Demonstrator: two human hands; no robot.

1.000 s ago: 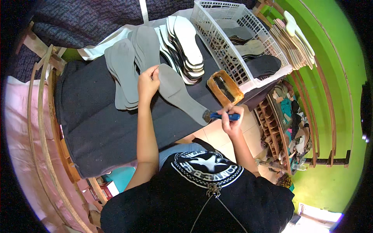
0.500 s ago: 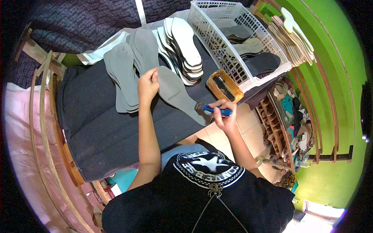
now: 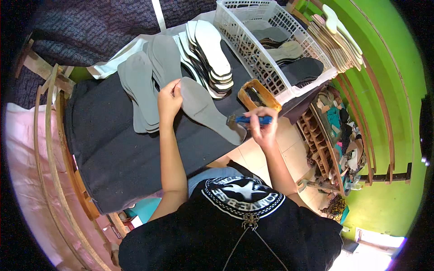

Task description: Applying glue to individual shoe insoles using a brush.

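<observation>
My left hand (image 3: 170,100) pinches the near-left end of a grey insole (image 3: 205,108), which slants down to the right across the table's edge. In my right hand (image 3: 264,124) is a brush with a blue handle (image 3: 256,119); its dark bristles are at the insole's lower right part. Whether the bristles touch it I cannot tell. Just beyond that hand stands an open yellowish container (image 3: 259,97), stained and dark inside. Stacked grey insoles (image 3: 140,90) lie left of my left hand, and more grey ones (image 3: 166,58) behind it. White and black insoles (image 3: 210,52) are piled farther back.
A white plastic basket (image 3: 289,94) with dark and grey insoles stands at the back right. Beside it is a stack of pale sole-shaped pieces (image 3: 337,43). Dark cloth (image 3: 108,153) covers the table. A wooden rack (image 3: 316,140) with scraps stands lower right, wooden rails (image 3: 49,149) at left.
My right hand has shifted slightly up, and the brush now lies more level near the insole's lower end. My left hand keeps its hold; the whole view has shifted a little.
</observation>
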